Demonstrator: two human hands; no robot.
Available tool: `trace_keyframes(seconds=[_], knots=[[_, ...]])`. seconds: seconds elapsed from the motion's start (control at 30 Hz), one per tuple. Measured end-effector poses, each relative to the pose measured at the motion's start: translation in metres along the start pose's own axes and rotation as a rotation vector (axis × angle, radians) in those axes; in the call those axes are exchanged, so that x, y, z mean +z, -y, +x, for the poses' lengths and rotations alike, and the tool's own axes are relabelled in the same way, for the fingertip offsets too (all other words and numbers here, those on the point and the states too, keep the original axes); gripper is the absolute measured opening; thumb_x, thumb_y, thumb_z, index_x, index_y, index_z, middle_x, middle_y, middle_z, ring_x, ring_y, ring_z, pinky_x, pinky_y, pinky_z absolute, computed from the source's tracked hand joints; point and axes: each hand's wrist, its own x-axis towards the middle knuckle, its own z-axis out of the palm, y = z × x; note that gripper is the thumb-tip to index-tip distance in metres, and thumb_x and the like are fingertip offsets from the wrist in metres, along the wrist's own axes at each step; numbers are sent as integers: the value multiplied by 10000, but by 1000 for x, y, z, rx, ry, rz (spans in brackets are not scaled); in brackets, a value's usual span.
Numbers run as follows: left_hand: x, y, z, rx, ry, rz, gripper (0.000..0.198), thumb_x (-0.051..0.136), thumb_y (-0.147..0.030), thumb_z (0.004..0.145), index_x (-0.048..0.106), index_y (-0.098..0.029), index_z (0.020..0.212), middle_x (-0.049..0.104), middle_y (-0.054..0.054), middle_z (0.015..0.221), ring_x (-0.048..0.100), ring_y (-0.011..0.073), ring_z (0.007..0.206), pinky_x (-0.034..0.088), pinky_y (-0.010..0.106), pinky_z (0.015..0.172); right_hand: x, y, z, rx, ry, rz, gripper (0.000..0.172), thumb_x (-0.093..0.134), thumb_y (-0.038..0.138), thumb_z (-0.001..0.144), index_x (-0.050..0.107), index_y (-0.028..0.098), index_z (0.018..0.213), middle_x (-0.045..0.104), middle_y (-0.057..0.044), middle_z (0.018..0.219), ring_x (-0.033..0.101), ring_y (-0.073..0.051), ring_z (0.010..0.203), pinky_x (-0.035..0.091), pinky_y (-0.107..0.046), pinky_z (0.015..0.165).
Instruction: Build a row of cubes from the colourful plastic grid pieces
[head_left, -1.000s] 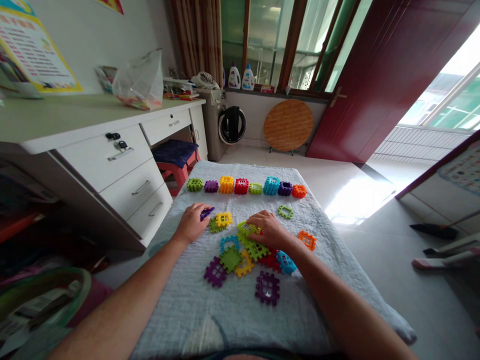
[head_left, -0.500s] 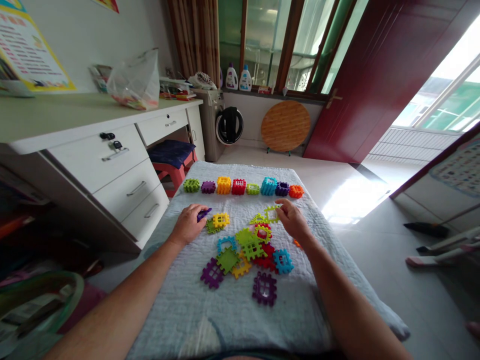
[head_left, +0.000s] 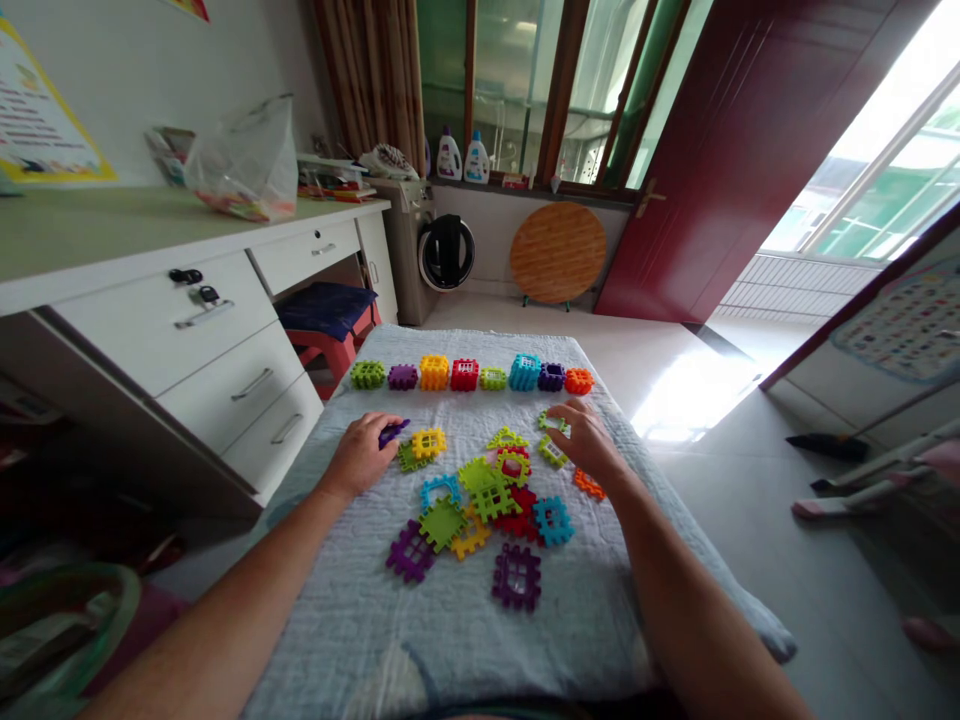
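Observation:
My left hand (head_left: 363,455) is closed on a dark purple interlocking block piece (head_left: 393,432), at the left of the cloth-covered surface. Beside it, a yellow window piece (head_left: 428,443) overlaps a green piece (head_left: 409,458). On the right, my right hand (head_left: 589,438) pinches a lime-green open-frame piece (head_left: 553,421) at its fingertips, which are partly hidden. Just below those fingers is another lime frame (head_left: 553,452). Between my hands lies a loose pile of flat notched pieces, among them a green panel (head_left: 442,523), a blue window (head_left: 553,521) and a purple window (head_left: 517,577).
A row of assembled cubes, including a red cube (head_left: 464,375) and a blue cube (head_left: 525,372), lines the far part of the cloth (head_left: 330,610). An orange frame (head_left: 589,484) lies near my right wrist. A white desk (head_left: 225,345) stands at the left.
The view has shifted slightly right. My right hand has moved a little relative to the pieces, and a separate lime frame now shows below its fingers. The left hand still holds the purple piece.

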Motion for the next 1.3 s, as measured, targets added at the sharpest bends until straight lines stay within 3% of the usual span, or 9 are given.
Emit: trace_keyframes(seconds=[0.1, 0.23, 0.37, 0.47, 0.63, 0.77, 0.93, 1.07, 1.3], knots=[[0, 0, 0, 7, -6, -2, 288, 495, -231, 748, 617, -171, 1002, 634, 101, 1028, 575, 254, 990, 437, 414, 957, -1, 20, -2, -91, 141, 103, 145, 634, 298, 790, 639, 184, 878, 591, -33, 827, 543, -160, 776, 425, -288, 730], [0, 0, 0, 13, -11, 0, 279, 496, -236, 751, 615, -174, 996, 635, 103, 1024, 575, 257, 989, 436, 417, 957, 7, 48, -8, -224, 300, 29, 281, 680, 426, 736, 617, 174, 842, 582, -37, 807, 520, -161, 747, 407, -287, 698], [0, -1, 0, 12, -11, -9, 274, 497, -235, 750, 614, -179, 991, 636, 101, 1021, 577, 256, 987, 440, 417, 953, 15, 60, -13, -261, 313, -79, 356, 724, 433, 657, 611, 175, 874, 586, -55, 864, 518, -191, 806, 397, -300, 717], [0, -1, 0, 6, -12, -11, 272, 499, -240, 749, 615, -183, 989, 636, 98, 1019, 577, 257, 991, 440, 417, 954, 15, 60, -13, -268, 300, -61, 245, 677, 368, 716, 615, 183, 864, 594, -49, 842, 527, -184, 807, 387, -290, 726], [-1, 0, 0, 3, -3, -12, 280, 500, -242, 752, 618, -178, 998, 632, 98, 1023, 575, 253, 990, 436, 413, 961, 16, 52, -7, -121, 252, 107, 98, 534, 245, 835, 602, 178, 858, 576, -5, 682, 513, -130, 644, 357, -251, 628], [0, 1, -1, 0, -3, -9, 279, 501, -253, 756, 620, -181, 998, 636, 94, 1025, 577, 252, 987, 436, 410, 961, 20, 37, -5, 46, 159, 283, 354, 531, 188, 790, 487, 178, 1141, 476, 86, 559, 433, -101, 503, 328, -225, 541], [0, 1, 0, 7, -9, 2, 276, 500, -252, 757, 616, -188, 999, 641, 91, 1025, 576, 247, 987, 440, 405, 957, 16, 24, -6, 16, 82, 107, 262, 601, 224, 753, 572, 185, 1011, 589, -25, 836, 533, -161, 762, 418, -295, 722], [1, 1, 0, 9, -14, 1, 275, 497, -255, 758, 619, -189, 996, 639, 93, 1023, 577, 251, 989, 441, 408, 958, 13, 22, -8, -48, 86, -39, 470, 704, 409, 716, 590, 194, 1119, 586, -100, 1070, 502, -257, 975, 400, -395, 863], [1, 1, 0, 20, -12, 2, 289, 497, -256, 757, 625, -168, 1000, 636, 105, 1023, 581, 261, 986, 444, 415, 951, 19, 23, -7, -68, 165, -14, 496, 722, 409, 703, 598, 167, 1117, 640, -89, 974, 526, -249, 948, 397, -392, 864]])
